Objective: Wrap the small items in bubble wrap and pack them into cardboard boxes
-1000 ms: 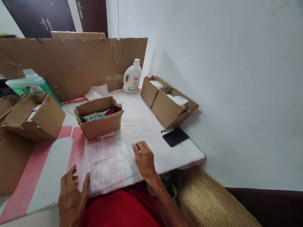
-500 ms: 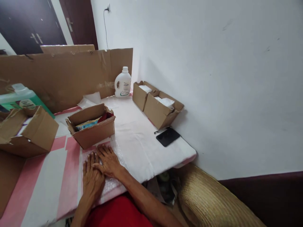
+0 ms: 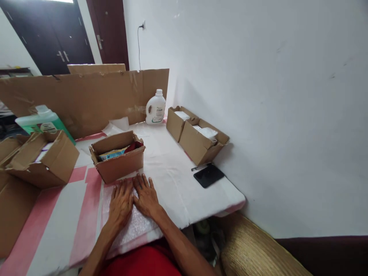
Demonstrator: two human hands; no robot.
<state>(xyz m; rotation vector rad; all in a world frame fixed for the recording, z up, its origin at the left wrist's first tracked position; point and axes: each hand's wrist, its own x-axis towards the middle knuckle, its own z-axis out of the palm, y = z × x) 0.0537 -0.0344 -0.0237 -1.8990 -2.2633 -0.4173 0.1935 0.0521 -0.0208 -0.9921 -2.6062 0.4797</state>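
A sheet of bubble wrap (image 3: 135, 228) lies flat at the table's near edge. My left hand (image 3: 121, 203) and my right hand (image 3: 146, 196) press palm-down on it side by side, fingers spread and pointing away from me. Just beyond my fingertips stands an open cardboard box (image 3: 118, 156) holding a colourful packet and something dark red. Neither hand holds anything.
Another open box (image 3: 43, 159) and a green jug (image 3: 43, 119) stand at left. Two open boxes (image 3: 198, 138) line the wall at right, a white bottle (image 3: 155, 107) behind them. A black phone (image 3: 209, 175) and pen lie near the right edge. A cardboard sheet (image 3: 86, 96) stands behind.
My hands came together from the sheet's two sides onto its middle, then slid slightly forward toward the box. The camera view shifted a little.
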